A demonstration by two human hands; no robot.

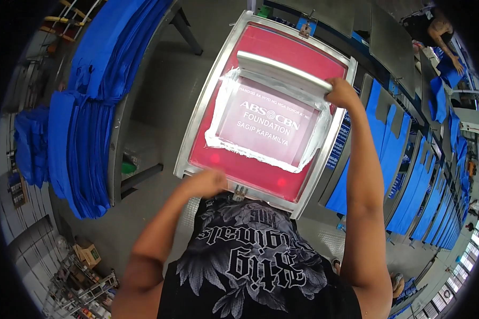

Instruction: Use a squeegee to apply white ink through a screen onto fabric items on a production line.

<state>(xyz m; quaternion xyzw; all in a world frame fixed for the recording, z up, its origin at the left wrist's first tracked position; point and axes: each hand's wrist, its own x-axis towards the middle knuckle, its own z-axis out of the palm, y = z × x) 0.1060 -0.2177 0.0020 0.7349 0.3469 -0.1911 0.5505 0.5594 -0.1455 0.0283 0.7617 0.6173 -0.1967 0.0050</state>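
Blue fabric (pixel 80 154) flanks the framed screen (pixel 287 45) left and right. Right hand (pixel 341 93) grips squeegee (pixel 282 70) by its right end; left hand (pixel 210 182) blurred, grip indeterminable. Advisable: level, even pressure.

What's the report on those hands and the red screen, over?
Right hand gripping squeegee by its right end. Left hand blurred by red screen's near edge, clear of squeegee. White ink smeared on screen.

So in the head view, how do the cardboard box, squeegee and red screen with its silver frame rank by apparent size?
Largest to smallest:
1. Red screen with its silver frame
2. Squeegee
3. Cardboard box
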